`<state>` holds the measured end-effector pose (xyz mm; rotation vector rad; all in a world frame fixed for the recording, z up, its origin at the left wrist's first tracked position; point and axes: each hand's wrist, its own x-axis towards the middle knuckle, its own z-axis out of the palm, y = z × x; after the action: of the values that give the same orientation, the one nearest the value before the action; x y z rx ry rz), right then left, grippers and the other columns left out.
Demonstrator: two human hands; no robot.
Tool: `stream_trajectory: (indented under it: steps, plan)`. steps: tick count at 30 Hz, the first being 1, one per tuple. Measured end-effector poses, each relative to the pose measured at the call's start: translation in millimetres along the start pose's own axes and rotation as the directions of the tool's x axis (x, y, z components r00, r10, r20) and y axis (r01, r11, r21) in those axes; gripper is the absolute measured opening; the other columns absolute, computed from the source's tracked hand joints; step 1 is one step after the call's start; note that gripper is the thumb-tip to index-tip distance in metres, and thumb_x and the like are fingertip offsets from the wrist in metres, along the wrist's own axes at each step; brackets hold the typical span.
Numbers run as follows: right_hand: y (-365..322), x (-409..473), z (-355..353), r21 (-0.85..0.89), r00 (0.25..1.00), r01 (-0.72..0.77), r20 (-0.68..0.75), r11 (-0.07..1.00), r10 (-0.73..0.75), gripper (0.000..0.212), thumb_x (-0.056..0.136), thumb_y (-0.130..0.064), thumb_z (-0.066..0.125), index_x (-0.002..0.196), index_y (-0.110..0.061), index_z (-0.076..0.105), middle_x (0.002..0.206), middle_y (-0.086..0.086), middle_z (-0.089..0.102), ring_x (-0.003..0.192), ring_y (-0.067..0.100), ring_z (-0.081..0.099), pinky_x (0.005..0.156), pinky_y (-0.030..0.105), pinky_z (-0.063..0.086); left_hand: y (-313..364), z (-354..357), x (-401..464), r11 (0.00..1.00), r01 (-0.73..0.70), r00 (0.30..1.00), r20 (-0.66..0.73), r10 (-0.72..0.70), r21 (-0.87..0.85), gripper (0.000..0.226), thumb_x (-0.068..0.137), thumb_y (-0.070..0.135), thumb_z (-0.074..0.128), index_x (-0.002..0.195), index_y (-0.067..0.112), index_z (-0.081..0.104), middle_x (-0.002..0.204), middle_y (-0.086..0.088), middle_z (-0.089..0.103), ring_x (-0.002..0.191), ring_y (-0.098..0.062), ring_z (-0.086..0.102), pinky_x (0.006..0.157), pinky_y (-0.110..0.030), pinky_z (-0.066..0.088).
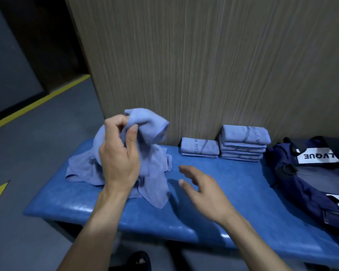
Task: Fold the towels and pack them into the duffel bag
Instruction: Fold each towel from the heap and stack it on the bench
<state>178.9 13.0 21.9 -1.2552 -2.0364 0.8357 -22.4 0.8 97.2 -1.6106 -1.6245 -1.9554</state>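
Left hand [118, 153] bunches the towel [145, 126]; right hand [200, 189] loose, holding nothing. I read it light, limp, unbreakable; I'd pinch two corners, not the wad.

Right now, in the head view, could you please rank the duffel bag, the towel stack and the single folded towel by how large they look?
1. duffel bag, cut off at the frame edge
2. towel stack
3. single folded towel

The bag also lies nearer the camera.
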Motion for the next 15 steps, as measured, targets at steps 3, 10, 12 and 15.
stream_trajectory:
  steps: [3, 10, 12, 15]
  plan:
    - [-16.8, -1.0, 4.0, 0.428, 0.999, -0.026, -0.025, 0.903, 0.040, 0.046, 0.100, -0.020, 0.061, 0.143, -0.032, 0.048, 0.136, -0.018, 0.059, 0.123, -0.002, 0.057, 0.098, 0.015, 0.046, 25.1, 7.7, -6.2, 0.980, -0.016, 0.996, 0.087, 0.034, -0.199, 0.010, 0.105, 0.019, 0.051, 0.104, 0.027, 0.045, 0.090, 0.026, 0.054, 0.076, 0.001, 0.054, 0.070, -0.016, 0.042]
    - [-14.3, 6.2, -18.8, 0.700, 0.931, 0.060, -0.296, 0.712, 0.213, 0.060, 0.084, -0.001, 0.070, 0.134, -0.031, 0.053, 0.122, -0.003, 0.068, 0.102, 0.009, 0.066, 0.094, 0.040, 0.054, 50.3, 20.3, 3.5, 0.501, 0.524, 0.851, 0.404, -0.335, -0.689, 0.005, 0.106, 0.015, 0.046, 0.102, 0.018, 0.049, 0.084, -0.002, 0.059, 0.078, -0.014, 0.054, 0.072, -0.031, 0.048]
    - [-4.8, 3.8, -29.3, 0.726, 0.931, -0.017, -0.240, 0.687, 0.277, 0.076, 0.076, -0.016, 0.077, 0.140, -0.044, 0.048, 0.126, -0.008, 0.064, 0.101, 0.004, 0.066, 0.095, 0.038, 0.053, 49.6, 19.9, 5.4, 0.449, 0.690, 0.724, 0.545, -0.423, -0.568, 0.014, 0.106, 0.012, 0.040, 0.101, 0.016, 0.052, 0.090, -0.004, 0.060, 0.087, -0.015, 0.057, 0.075, -0.027, 0.053]
    - [3.6, 0.0, -40.2, 0.799, 0.955, -0.093, -0.097, 0.594, 0.281, 0.081, 0.077, -0.024, 0.085, 0.143, -0.048, 0.045, 0.111, -0.016, 0.066, 0.100, 0.002, 0.065, 0.102, 0.042, 0.050, 52.7, 15.7, -7.2, 0.518, 0.804, 0.566, 0.643, -0.515, -0.292, 0.031, 0.107, 0.008, 0.032, 0.093, 0.022, 0.055, 0.086, 0.004, 0.062, 0.077, -0.006, 0.061, 0.065, -0.018, 0.053]
